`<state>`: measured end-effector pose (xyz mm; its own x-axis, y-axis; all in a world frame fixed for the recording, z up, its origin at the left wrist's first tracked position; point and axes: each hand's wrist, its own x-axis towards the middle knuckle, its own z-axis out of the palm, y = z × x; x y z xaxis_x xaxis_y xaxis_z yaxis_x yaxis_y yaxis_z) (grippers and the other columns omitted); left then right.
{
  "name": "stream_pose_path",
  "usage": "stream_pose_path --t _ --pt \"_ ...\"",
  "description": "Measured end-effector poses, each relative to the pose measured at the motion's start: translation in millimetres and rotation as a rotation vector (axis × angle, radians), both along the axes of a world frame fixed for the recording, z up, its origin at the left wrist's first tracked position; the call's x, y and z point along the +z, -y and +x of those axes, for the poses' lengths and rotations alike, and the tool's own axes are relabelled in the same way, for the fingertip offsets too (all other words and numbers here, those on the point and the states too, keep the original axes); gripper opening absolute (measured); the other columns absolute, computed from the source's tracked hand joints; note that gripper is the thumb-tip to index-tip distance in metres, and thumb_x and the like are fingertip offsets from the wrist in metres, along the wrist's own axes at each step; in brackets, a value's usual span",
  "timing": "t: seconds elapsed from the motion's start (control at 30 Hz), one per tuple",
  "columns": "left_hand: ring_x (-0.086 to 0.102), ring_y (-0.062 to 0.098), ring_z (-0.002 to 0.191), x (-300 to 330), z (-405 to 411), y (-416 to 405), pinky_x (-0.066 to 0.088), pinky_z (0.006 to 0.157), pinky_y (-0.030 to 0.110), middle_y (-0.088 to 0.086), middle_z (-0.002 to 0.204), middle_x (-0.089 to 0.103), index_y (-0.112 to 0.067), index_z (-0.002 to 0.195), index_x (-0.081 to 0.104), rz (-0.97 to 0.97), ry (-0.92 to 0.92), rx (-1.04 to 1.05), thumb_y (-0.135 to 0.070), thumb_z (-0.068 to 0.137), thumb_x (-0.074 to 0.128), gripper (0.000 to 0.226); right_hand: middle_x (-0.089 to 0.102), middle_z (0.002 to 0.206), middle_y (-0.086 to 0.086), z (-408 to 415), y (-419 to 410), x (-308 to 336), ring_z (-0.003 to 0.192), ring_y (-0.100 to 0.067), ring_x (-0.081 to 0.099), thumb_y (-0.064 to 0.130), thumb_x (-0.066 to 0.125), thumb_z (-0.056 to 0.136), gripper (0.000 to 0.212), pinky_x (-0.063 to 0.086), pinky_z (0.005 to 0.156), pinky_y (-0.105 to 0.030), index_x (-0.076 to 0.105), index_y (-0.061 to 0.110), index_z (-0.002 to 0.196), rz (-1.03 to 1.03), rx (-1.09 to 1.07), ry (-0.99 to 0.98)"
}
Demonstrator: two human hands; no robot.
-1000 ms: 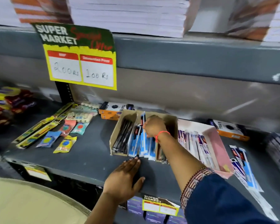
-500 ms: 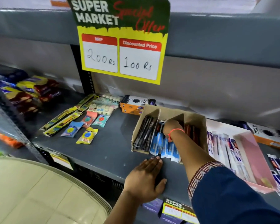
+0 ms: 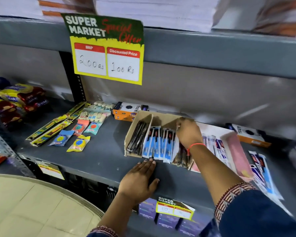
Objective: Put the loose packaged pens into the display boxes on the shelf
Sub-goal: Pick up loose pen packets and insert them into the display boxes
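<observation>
A brown cardboard display box (image 3: 162, 118) with dividers sits on the grey shelf (image 3: 99, 159). Dark pens (image 3: 137, 139) fill its left slot, and blue packaged pens (image 3: 159, 144) stand in the middle one. My right hand (image 3: 188, 132) reaches into the right slot, over dark red pen packs (image 3: 182, 157); whether it grips one is hidden. My left hand (image 3: 140, 178) lies flat on the shelf's front edge, fingers apart, touching nothing else. A pink display box (image 3: 236, 153) with white-blue pen packs stands to the right. Loose packaged pens (image 3: 261, 171) lie beyond it.
A yellow price sign (image 3: 108, 48) hangs from the upper shelf. Orange boxes (image 3: 128, 111) stand behind the cardboard box, with another (image 3: 249, 135) at the right. Sharpener packs (image 3: 79, 142), erasers and rulers (image 3: 58, 124) lie at the left. Snack packets (image 3: 15, 103) fill the far left.
My right hand has shifted from the middle slot to the right slot of the cardboard box. The left hand stays on the shelf edge. The camera tilted up slightly.
</observation>
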<state>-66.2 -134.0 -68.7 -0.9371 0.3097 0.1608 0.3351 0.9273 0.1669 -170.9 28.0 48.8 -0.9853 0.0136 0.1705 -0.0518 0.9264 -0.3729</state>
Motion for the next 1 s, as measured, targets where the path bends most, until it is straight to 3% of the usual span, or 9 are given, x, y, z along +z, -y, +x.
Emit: stream_pose_path --t 0.07,0.17,0.33,0.43,0.5,0.63,0.8,1.0 --pt "0.058 0.019 0.114 -3 2 -5 0.033 0.099 0.033 0.005 0.127 0.060 -0.008 0.122 0.062 -0.015 0.058 0.013 -0.053 0.089 0.026 0.066 0.066 0.112 -0.025 12 -24 0 0.104 -0.041 0.062 0.003 0.042 0.086 0.037 0.050 0.087 -0.040 0.061 0.008 0.117 -0.069 -0.086 -0.047" --pt "0.062 0.022 0.108 -9 8 -24 0.045 0.093 0.034 0.008 0.118 0.065 -0.008 0.116 0.067 -0.043 0.100 -0.047 -0.051 0.090 0.030 0.062 0.067 0.112 -0.024 29 -59 -5 0.106 -0.039 0.062 0.004 0.043 0.086 0.037 0.050 0.087 -0.040 0.062 0.012 0.116 -0.114 -0.183 -0.060" --pt "0.053 0.025 0.120 -2 19 -66 0.032 0.106 0.032 0.010 0.133 0.054 -0.006 0.126 0.058 -0.071 0.126 -0.128 -0.059 0.095 0.001 0.083 0.066 0.110 -0.025 59 -118 -16 0.104 -0.041 0.062 0.005 0.042 0.086 0.034 0.050 0.083 -0.041 0.059 0.009 0.114 -0.069 -0.359 -0.053" --pt "0.001 0.021 0.143 6 21 -95 -0.010 0.110 0.027 0.000 0.155 0.001 -0.014 0.151 0.009 -0.125 0.120 -0.244 -0.071 0.082 -0.012 0.093 0.066 0.111 -0.025 73 -148 -23 0.111 -0.040 0.057 0.006 0.043 0.085 0.035 0.049 0.085 -0.042 0.061 0.008 0.115 -0.001 -0.452 -0.023" --pt "-0.010 0.020 0.142 6 21 -114 -0.020 0.105 0.026 0.001 0.154 -0.013 -0.017 0.151 -0.001 -0.122 0.139 -0.314 -0.077 0.071 -0.020 0.102 0.065 0.113 -0.022 80 -167 -26 0.114 -0.038 0.054 0.006 0.044 0.084 0.034 0.049 0.085 -0.041 0.061 0.005 0.113 0.036 -0.498 0.001" --pt "-0.011 0.019 0.142 13 21 -142 -0.020 0.103 0.024 0.008 0.157 -0.010 -0.014 0.151 -0.003 -0.167 0.149 -0.389 -0.070 0.063 -0.018 0.105 0.057 0.124 -0.023 88 -201 -36 0.119 -0.041 0.049 0.005 0.043 0.086 0.036 0.045 0.092 -0.044 0.054 0.000 0.120 0.004 -0.623 0.118" --pt "-0.013 0.015 0.141 12 17 -143 -0.016 0.106 0.023 0.004 0.157 -0.012 -0.016 0.150 -0.008 -0.188 0.150 -0.427 -0.070 0.068 -0.016 0.099 0.055 0.128 -0.025 90 -224 -54 0.119 -0.040 0.053 0.021 0.042 0.094 0.037 0.046 0.094 -0.042 0.052 0.001 0.123 -0.088 -0.649 0.292" --pt "-0.014 0.014 0.141 13 18 -142 -0.016 0.106 0.023 0.002 0.157 -0.013 -0.018 0.150 -0.010 -0.202 0.166 -0.402 -0.067 0.089 0.007 0.079 0.063 0.119 -0.028 72 -237 -53 0.103 -0.038 0.062 0.013 0.052 0.090 0.033 0.049 0.087 -0.038 0.060 -0.008 0.114 -0.313 -0.693 0.309"
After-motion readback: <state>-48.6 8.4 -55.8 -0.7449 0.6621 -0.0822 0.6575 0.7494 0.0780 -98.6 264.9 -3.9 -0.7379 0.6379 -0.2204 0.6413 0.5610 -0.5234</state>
